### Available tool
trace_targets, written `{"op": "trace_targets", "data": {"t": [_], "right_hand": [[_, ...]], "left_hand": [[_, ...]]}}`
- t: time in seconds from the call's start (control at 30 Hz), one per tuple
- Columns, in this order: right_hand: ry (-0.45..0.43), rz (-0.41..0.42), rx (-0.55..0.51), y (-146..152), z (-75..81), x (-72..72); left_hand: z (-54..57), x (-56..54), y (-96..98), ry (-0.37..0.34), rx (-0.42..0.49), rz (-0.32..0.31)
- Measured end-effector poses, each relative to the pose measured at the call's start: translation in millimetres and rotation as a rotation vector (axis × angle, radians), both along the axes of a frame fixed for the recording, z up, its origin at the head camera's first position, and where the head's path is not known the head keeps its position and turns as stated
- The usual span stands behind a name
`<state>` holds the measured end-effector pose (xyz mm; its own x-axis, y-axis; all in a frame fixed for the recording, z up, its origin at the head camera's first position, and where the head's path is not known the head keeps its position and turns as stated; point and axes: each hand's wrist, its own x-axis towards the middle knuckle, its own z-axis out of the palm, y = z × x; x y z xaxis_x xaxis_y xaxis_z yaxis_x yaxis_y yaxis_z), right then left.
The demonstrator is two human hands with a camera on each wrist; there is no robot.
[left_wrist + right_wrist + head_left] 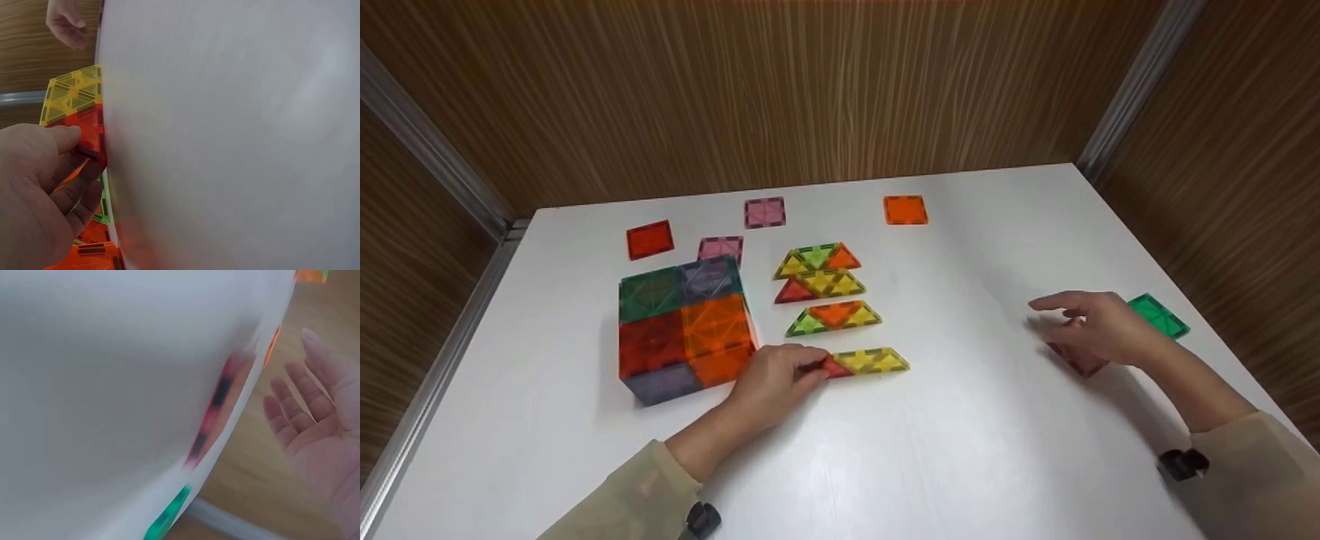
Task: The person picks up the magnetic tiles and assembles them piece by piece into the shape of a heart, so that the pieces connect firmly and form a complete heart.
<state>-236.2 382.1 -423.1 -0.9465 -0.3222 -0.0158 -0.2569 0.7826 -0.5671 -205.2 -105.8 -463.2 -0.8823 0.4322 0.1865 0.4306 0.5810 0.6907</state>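
Observation:
My left hand (772, 382) pinches the red triangle tile (90, 132) between thumb and fingers. That red tile is the left end of a trapezoid strip, joined to yellow triangle tiles (877, 361), standing on its long edge. Left of the hand sits a block of see-through square tiles (651, 341) in green, purple, red and orange. Over at the right, my right hand (1110, 326) hovers above a reddish-pink square tile (1086, 365) and partly hides it. The right wrist view shows its fingers (304, 391) loosely spread, with nothing held.
Behind the held strip stand more trapezoid strips of triangle tiles (834, 318). A green square tile (1159, 316) lies by the right wrist. Toward the back are a red tile (650, 240), pink tiles (765, 213) and an orange tile (906, 210). Wood-patterned panels (810, 97) border the white table (945, 450).

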Motion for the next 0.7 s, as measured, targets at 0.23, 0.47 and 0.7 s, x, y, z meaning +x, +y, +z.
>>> {"op": "trace_targets", "data": {"t": [0.23,0.47,0.7], "right_hand": [[-0.089,-0.074,0.06,33.9,-2.9,4.5],[-0.145,-0.077,0.022,39.9,-8.3,3.3],[-0.157,-0.059,-0.009,19.8,-11.3,-2.8]], "left_hand": [[-0.4,0.7,0.4,-0.002,-0.009,0.007],[-0.2,0.1,0.9,-0.013,-0.011,0.003],[2.5,0.3,0.1,-0.035,-0.017,0.007]]}}
